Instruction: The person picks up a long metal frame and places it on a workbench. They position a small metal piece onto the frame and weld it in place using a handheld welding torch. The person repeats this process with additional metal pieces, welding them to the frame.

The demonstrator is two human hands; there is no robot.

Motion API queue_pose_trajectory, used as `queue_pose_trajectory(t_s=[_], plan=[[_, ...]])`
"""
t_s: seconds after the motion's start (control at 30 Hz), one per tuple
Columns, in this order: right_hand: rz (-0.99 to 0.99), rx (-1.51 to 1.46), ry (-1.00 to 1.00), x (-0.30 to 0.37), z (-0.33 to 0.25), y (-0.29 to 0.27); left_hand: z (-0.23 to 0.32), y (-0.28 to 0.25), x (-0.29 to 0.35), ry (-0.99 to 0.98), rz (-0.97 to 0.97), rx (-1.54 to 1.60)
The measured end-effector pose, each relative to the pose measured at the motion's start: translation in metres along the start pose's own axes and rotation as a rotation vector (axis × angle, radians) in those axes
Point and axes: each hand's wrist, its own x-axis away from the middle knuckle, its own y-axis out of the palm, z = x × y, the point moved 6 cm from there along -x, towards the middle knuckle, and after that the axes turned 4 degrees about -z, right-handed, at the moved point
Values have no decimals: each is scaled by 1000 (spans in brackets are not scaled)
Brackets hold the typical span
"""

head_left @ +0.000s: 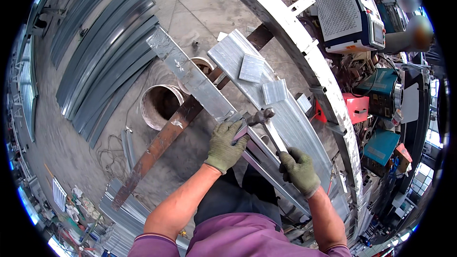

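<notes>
My right hand (pixel 301 171), in an olive-green glove, is wrapped round the pale handle of a hammer (pixel 277 135). The dark hammer head (pixel 261 116) is close to the front of my left hand. My left hand (pixel 226 146), gloved alike, has its fingers bent over a small grey metal piece (pixel 241 132); its far side is hidden. This piece sits where a long flat steel bar (pixel 190 80) meets a grey metal channel (pixel 281 181) running toward my right. Whether the hammer head touches the piece, I cannot tell.
A rusty beam (pixel 157 150) crosses beneath the work, beside a white bucket (pixel 159 107). Two metal plates lie on a wide steel profile (pixel 304 135) at right. Long grey profiles (pixel 107 52) cover the floor at left. Beyond a white-topped beam (pixel 304 57) stand machines and a red box (pixel 354 107).
</notes>
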Motion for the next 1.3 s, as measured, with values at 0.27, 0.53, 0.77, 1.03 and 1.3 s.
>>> queue_pose_trajectory(t_s=[0.27,0.53,0.77,1.03,1.3], plan=[[494,637,-401,-23,65,-75,2,5,0,84,-16,-73],[586,982,-595,-96,114,-113,2,3,1,-27,-80,-9],[692,916,-513,-91,127,-118,-9,3,2,-12,-82,-97],[961,355,-181,86,259,-190,-39,14,9,-38,-75,7],[1077,294,218,115,419,-258,-38,22,5,-157,-174,110]])
